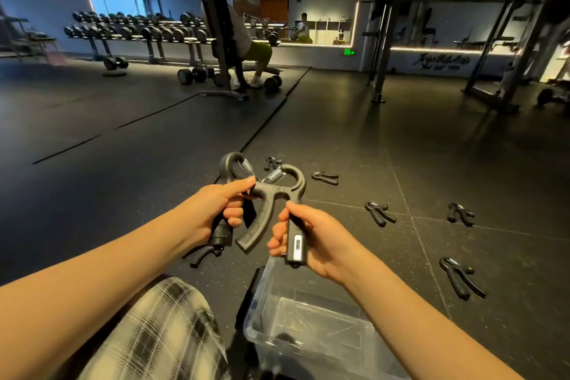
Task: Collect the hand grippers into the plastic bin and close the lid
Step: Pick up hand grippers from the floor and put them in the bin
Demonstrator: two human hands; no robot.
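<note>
Left hand (220, 210) wrapped round the handles of one hand gripper (227, 160), right hand (317, 237) clasping a second gripper (296, 245) by its counter handle, both just above the clear plastic bin (259, 302). Loose grippers (461, 279) scattered across the floor (401, 139). Bin's near side cut off by the frame.

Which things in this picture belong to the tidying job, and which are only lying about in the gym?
Belong to the job:
left-hand gripper
right-hand gripper
floor grippers
plastic bin

Only lying about:
dumbbell rack
loose dumbbells
bench
steel frame
</note>
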